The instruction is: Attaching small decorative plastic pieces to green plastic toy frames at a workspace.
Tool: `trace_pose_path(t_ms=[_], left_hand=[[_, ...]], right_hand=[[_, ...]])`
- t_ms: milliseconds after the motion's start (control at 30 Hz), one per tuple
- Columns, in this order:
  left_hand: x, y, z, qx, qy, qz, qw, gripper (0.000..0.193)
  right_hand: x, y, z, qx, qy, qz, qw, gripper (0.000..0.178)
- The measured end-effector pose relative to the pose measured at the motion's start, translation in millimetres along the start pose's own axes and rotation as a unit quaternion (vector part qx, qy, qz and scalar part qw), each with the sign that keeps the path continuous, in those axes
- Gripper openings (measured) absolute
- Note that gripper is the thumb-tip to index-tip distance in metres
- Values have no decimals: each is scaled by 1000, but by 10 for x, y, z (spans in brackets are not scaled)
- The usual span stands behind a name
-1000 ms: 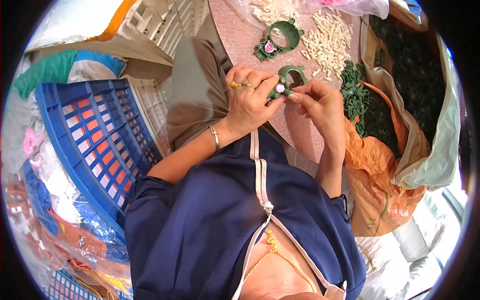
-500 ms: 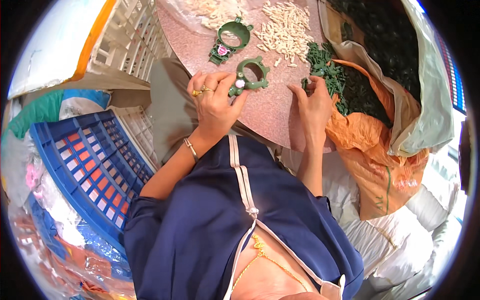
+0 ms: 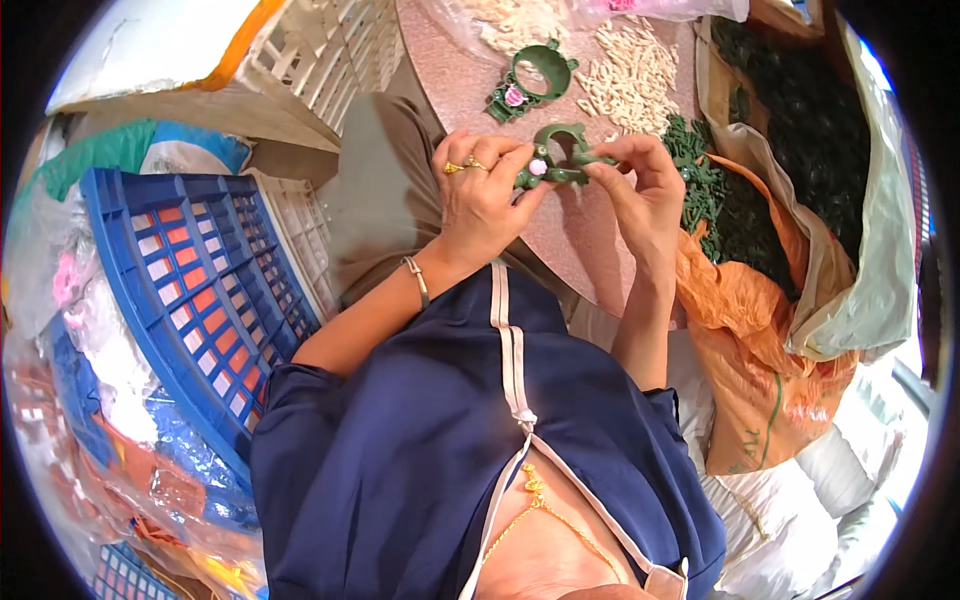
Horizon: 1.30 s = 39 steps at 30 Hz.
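My left hand pinches a green plastic ring-shaped part with small knobs and a pale pink button, just above the table's near edge. On the right side of that ring, my right hand has thumb and fingers closed round a small green plastic piece, mostly hidden by the fingertips. A similar green ring-shaped part with a pink button lies on the table beyond my left hand. Small green plastic pieces are heaped beside my right hand.
The pinkish speckled table also bears a pile of cream-coloured small pieces. An orange sack and an open sack of dark parts stand at the right. A blue crate and a white crate stand left.
My right hand has left the heap of green pieces and come left to the ring in my left hand, bringing a small green piece. The view has shifted slightly.
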<state>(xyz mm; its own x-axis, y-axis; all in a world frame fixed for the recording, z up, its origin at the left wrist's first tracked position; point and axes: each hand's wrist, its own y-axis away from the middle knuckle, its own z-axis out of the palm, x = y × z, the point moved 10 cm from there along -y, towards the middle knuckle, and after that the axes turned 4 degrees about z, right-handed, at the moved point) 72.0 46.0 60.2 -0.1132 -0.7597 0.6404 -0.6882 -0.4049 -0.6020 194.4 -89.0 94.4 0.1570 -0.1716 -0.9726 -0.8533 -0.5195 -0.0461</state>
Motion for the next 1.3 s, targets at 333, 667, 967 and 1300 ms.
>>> trace_pose_path(t_ms=[333, 667, 967, 1300], left_hand=[[-30, 20, -2, 2, 10, -4, 1000, 43], [1, 11, 9, -3, 1, 11, 1000, 46], [10, -15, 25, -35, 0, 20, 999, 45], [20, -22, -18, -22, -11, 29, 999, 44]], right_hand=[[-21, -207, 344, -122, 260, 1, 958, 12], [-90, -533, 600, -266, 320, 63, 907, 8], [-81, -776, 984, -393, 444, 8, 805, 9], [-196, -686, 908, -314, 447, -9, 838, 20]])
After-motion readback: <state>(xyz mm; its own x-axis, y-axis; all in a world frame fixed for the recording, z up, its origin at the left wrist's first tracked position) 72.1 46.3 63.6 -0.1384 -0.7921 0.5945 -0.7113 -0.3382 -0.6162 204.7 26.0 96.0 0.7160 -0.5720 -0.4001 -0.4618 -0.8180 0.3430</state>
